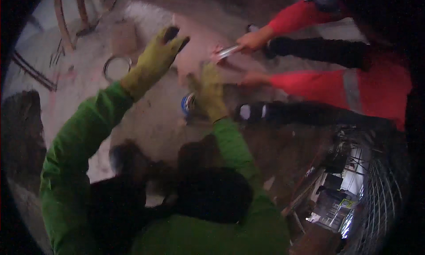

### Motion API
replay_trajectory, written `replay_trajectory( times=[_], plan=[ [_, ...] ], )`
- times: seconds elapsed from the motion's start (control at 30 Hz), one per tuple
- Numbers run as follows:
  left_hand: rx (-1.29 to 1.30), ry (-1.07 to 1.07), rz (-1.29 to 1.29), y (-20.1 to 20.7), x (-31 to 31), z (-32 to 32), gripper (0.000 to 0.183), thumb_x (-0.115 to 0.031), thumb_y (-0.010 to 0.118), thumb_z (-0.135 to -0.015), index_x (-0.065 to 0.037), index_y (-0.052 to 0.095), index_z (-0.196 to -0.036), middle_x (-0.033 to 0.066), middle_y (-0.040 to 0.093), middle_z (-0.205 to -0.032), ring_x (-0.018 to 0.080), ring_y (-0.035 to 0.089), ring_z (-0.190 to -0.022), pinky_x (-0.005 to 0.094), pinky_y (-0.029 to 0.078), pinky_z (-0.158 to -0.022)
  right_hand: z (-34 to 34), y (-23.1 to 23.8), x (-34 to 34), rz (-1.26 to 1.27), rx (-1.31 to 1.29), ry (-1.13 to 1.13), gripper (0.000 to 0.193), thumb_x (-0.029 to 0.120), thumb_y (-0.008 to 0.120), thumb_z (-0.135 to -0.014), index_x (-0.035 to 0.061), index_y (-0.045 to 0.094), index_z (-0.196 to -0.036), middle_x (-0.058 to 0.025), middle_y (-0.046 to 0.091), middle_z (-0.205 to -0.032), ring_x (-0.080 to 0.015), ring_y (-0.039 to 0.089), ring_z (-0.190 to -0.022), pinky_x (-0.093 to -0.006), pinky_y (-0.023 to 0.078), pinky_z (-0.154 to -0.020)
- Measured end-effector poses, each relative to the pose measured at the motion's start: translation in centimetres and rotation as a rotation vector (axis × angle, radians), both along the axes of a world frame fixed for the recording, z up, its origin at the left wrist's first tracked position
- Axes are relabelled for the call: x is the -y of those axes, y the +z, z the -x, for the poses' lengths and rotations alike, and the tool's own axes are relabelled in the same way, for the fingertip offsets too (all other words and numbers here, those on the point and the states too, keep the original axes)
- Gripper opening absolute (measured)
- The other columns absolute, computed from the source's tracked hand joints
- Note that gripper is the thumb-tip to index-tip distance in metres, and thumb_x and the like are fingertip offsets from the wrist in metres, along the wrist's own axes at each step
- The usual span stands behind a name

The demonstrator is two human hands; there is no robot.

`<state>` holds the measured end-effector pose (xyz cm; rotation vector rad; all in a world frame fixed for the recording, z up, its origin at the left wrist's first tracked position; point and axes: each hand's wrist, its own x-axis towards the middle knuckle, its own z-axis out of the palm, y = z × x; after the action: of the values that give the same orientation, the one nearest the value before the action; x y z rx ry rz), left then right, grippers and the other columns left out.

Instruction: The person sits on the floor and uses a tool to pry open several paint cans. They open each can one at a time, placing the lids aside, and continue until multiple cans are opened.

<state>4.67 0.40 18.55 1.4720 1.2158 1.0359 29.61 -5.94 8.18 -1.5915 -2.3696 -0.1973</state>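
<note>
My left hand is in a yellow-green glove with dark fingertips. It is raised over the dusty floor, its thumb and fingers apart and nothing between them. Lower and to the right, my right hand wears a similar glove, and motion smears its fingers. Just left of it sits a small round blue object with paler bands; I cannot tell whether the glove touches it. Beyond my right hand, a co-worker's hand grips a silvery bar-shaped tool. That person's other hand is close to my right glove, its fingers blurred.
A wire ring lies on the floor left of my left forearm. Dark rods and upright poles stand at the far left. The co-worker's red sleeve reaches in from the right. Steel bars curve at the lower right.
</note>
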Motion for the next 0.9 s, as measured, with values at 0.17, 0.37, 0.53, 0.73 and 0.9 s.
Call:
replay_trajectory(
  times=[0.17,0.37,0.53,0.73,0.9],
  plan=[
    [0.073,-0.003,0.081,-3.0,1.2,3.3,0.042,-0.030,0.056,-0.110,-0.009,0.058,-0.147,0.0078,0.062,-0.143,0.0217,0.060,-0.131,0.0367,0.048,-0.111,2.7,14.5,-2.2,-0.343,-0.202,0.136,0.080,0.046,0.063,-0.103,-0.0139,0.042,-0.151,-0.0344,0.049,-0.152,-0.0511,0.045,-0.141,-0.0557,0.033,-0.121],
    [0.116,-0.152,-0.101,-7.0,-0.1,5.7,0.049,-0.039,0.054,-0.110,-0.013,0.056,-0.151,0.0039,0.063,-0.143,0.0154,0.060,-0.128,0.0340,0.048,-0.107,9.7,6.0,0.0,0.441,0.561,-0.465,0.068,0.047,0.063,-0.103,-0.0092,0.053,-0.141,-0.0283,0.057,-0.143,-0.0459,0.051,-0.136,-0.0542,0.038,-0.117],
    [0.148,-0.296,-0.111,-5.2,0.6,1.8,0.050,-0.038,0.054,-0.109,-0.010,0.055,-0.152,0.0055,0.063,-0.145,0.0175,0.060,-0.130,0.0348,0.047,-0.108,1.4,0.6,1.0,-0.132,-0.413,-0.118,0.046,0.039,0.067,-0.101,-0.0001,0.066,-0.125,-0.0209,0.069,-0.118,-0.0372,0.066,-0.112,-0.0482,0.050,-0.101],
    [0.056,-0.247,-0.124,-5.0,1.4,3.8,0.039,-0.012,0.062,-0.101,-0.003,0.063,-0.139,0.0111,0.067,-0.131,0.0204,0.068,-0.116,0.0318,0.055,-0.097,-2.5,10.8,2.1,-0.294,-0.576,-0.085,0.034,0.032,0.063,-0.105,0.0003,0.067,-0.114,-0.0118,0.068,-0.091,-0.0293,0.066,-0.083,-0.0441,0.052,-0.077],
    [0.204,0.073,0.125,-3.0,2.6,4.0,0.037,-0.030,0.062,-0.107,0.002,0.067,-0.127,0.0069,0.073,-0.104,0.0189,0.071,-0.093,0.0317,0.057,-0.084,-3.2,2.1,5.7,0.008,-0.893,-0.274,0.030,0.030,0.062,-0.106,0.0009,0.067,-0.103,-0.0060,0.065,-0.084,-0.0218,0.060,-0.073,-0.0374,0.048,-0.066]
  ],
)
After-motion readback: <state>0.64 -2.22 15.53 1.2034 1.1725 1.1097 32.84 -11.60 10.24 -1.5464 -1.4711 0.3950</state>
